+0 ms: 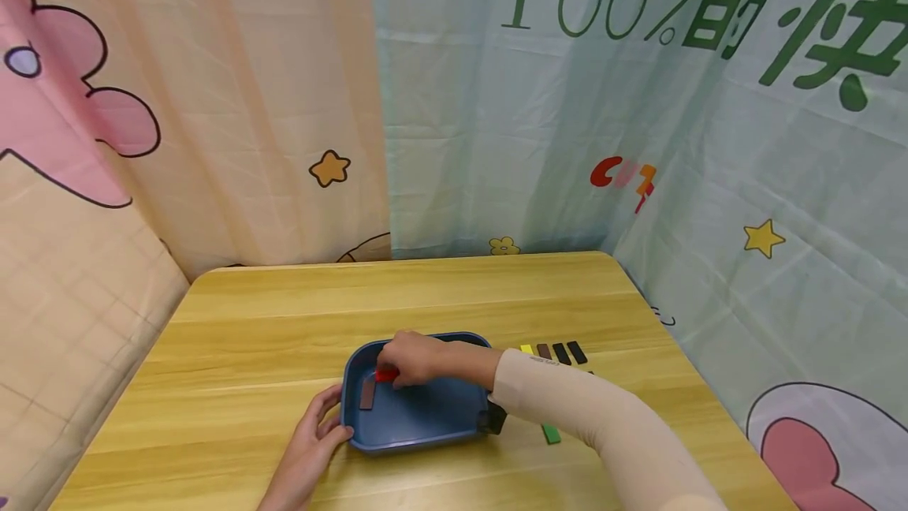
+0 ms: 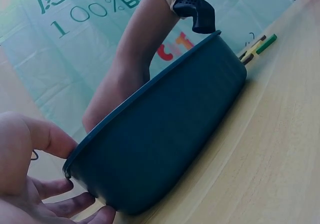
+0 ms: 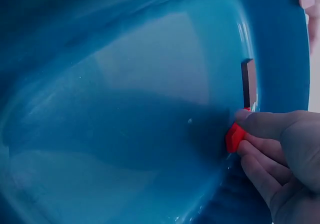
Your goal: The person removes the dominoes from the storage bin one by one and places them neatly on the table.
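A blue plastic tub (image 1: 433, 408) stands on the table. Inside it, my right hand (image 1: 414, 357) pinches a small red block (image 3: 234, 136) between thumb and fingers near the tub's left end. A flat brown block (image 1: 366, 393) lies on the tub floor beside it, close to the end wall, as the right wrist view also shows. My left hand (image 1: 315, 436) grips the tub's left end. In the left wrist view, its thumb is at the rim and its other fingers (image 2: 80, 204) touch the outer wall.
Right of the tub, several flat blocks lie on the wooden table (image 1: 269, 322): black blocks (image 1: 577, 352), a brown block (image 1: 544, 351), a yellow block (image 1: 526, 348) and a green block (image 1: 551, 434). The right sleeve partly hides that area. Printed curtains (image 1: 482, 117) hang behind the table.
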A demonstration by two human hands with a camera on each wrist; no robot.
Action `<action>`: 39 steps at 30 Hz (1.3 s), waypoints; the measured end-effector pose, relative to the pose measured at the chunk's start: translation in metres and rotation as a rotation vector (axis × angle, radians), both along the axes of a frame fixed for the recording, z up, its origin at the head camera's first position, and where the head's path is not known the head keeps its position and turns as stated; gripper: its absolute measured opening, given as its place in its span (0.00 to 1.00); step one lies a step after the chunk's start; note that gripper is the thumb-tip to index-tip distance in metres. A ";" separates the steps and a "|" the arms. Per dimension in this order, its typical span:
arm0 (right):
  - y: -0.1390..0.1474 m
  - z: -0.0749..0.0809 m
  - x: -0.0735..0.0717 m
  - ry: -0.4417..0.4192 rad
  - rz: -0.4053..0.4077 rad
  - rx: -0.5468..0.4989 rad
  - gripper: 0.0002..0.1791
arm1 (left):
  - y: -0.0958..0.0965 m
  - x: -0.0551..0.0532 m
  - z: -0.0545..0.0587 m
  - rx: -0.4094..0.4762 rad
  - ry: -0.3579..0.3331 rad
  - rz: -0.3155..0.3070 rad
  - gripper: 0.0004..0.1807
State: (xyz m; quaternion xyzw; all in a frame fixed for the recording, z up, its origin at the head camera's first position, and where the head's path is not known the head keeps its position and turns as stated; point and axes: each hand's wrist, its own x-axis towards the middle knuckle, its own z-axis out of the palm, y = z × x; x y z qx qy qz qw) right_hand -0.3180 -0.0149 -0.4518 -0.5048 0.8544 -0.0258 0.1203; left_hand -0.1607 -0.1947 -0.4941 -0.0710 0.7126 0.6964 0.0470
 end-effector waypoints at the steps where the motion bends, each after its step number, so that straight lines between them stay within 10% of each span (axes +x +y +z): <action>1: -0.001 0.000 0.000 0.000 -0.001 0.000 0.15 | 0.000 0.000 0.000 0.000 -0.002 -0.001 0.37; 19: -0.003 0.007 -0.001 0.039 0.062 0.070 0.06 | 0.000 0.002 -0.002 0.000 0.020 0.021 0.36; 39: 0.070 0.022 -0.001 -0.167 -0.075 -0.274 0.05 | 0.002 0.004 0.001 0.026 -0.020 0.027 0.35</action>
